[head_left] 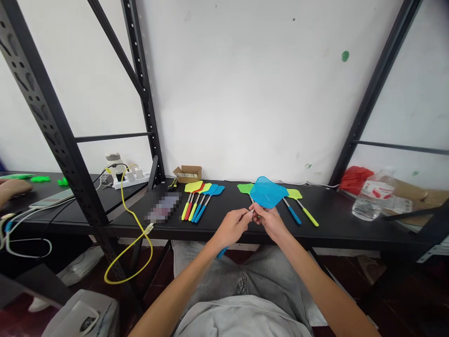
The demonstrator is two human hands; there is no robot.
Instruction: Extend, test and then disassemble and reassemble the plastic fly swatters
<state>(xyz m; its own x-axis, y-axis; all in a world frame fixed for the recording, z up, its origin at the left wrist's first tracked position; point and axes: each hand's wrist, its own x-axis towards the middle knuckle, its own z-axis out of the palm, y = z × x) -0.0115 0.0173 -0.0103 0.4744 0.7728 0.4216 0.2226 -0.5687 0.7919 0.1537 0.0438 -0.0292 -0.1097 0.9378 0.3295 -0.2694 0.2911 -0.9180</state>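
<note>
A blue fly swatter (268, 192) is held up above the front of the table, its mesh head tilted up and to the right. My left hand (234, 225) has its fingers closed on the thin shaft. My right hand (269, 221) pinches the shaft just below the head. The blue handle end shows beneath my left wrist. To the left lies a row of several fly swatters (192, 206) in yellow, red and blue. Behind and right of my hands lie a green swatter (244, 188), a blue-handled one (293, 213) and a yellow-green one (307, 213).
On the black table (336, 220) are an open cardboard box (188, 174), a blurred phone-like item (163, 208) and a yellow cable (135, 217). At right stand a water bottle (372, 196) and a red bag (355, 180). Another person's hand (14, 189) rests at far left.
</note>
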